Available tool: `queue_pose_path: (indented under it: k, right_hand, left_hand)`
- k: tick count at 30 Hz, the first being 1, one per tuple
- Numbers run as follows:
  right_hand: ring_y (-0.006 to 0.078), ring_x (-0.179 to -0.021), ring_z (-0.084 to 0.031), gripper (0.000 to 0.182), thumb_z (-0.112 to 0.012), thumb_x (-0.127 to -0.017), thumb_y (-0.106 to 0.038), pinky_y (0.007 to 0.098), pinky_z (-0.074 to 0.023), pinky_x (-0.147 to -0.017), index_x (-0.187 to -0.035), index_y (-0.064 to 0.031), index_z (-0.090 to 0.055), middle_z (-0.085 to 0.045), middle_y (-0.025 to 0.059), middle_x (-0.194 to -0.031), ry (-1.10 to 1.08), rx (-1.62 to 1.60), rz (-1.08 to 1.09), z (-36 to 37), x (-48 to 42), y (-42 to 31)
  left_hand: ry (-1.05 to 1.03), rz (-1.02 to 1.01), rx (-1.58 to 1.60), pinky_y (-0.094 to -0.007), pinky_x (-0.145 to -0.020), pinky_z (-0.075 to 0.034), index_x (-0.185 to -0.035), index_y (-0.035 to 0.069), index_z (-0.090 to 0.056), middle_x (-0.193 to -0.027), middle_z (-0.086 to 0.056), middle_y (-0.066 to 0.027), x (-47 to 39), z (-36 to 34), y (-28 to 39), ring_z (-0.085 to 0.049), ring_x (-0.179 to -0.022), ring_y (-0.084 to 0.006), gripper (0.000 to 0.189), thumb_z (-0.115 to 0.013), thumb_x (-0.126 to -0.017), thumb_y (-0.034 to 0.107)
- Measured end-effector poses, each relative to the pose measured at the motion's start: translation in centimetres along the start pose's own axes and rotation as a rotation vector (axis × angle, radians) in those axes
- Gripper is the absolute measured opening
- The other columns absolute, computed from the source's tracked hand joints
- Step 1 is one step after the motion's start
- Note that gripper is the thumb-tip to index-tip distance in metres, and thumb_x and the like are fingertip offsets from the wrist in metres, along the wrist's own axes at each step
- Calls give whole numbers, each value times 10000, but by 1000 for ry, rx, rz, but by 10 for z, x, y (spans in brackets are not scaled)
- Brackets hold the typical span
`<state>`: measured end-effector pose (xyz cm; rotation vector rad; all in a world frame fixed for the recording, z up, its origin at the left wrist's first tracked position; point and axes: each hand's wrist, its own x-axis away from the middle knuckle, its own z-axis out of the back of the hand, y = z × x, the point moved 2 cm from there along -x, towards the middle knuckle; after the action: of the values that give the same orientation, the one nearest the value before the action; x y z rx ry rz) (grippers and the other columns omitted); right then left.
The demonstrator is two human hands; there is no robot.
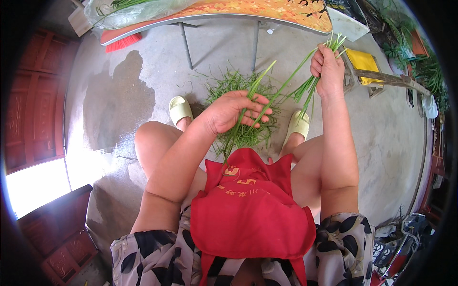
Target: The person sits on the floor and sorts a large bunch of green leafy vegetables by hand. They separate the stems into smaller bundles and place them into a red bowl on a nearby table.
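Observation:
My right hand (327,69), raised near the far table, is closed around a bunch of long green stalks (304,88) that look like chives. Their pale ends poke out above the fist and the thin leaves hang below it. Lower and to the left, my left hand (238,109) holds a few more green stalks (254,83) between thumb and loosely spread fingers. One long stalk stretches between the two hands. Beneath them, a heap of green trimmings (232,84) lies on the concrete floor between my feet, partly hidden by the left hand.
A low orange-patterned table (264,12) on metal legs bears a clear plastic bag (136,14) of greens. Red broom bristles (123,43) show under its edge. A wooden chair with a yellow seat (363,66) stands right. My red apron (250,218) covers my lap.

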<state>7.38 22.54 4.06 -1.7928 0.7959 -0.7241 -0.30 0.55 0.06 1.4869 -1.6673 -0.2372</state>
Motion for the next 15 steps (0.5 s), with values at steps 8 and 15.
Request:
queue_pose_path:
  k: [8, 15]
  right_hand:
    - [51, -422, -308, 125, -506, -832, -134, 218, -213, -369, -771, -93, -404, -373, -33, -567, 13, 57, 53, 0, 1, 2]
    - [85, -448, -362, 178, -426, -847, -200, 231, -265, -391, -736, -62, -428, -422, 17, -592, 54, -37, 107, 5, -2, 7]
  left_hand:
    - [-16, -26, -65, -238, -578, -423, -981, 28, -562, -864, -613, -88, -5, 4, -7, -558, -717, -122, 153, -516, -840, 65]
    - [84, -141, -39, -180, -496, -324, -946, 40, -580, -769, -544, -20, -10, 13, -6, -443, -629, -64, 122, -520, -840, 39]
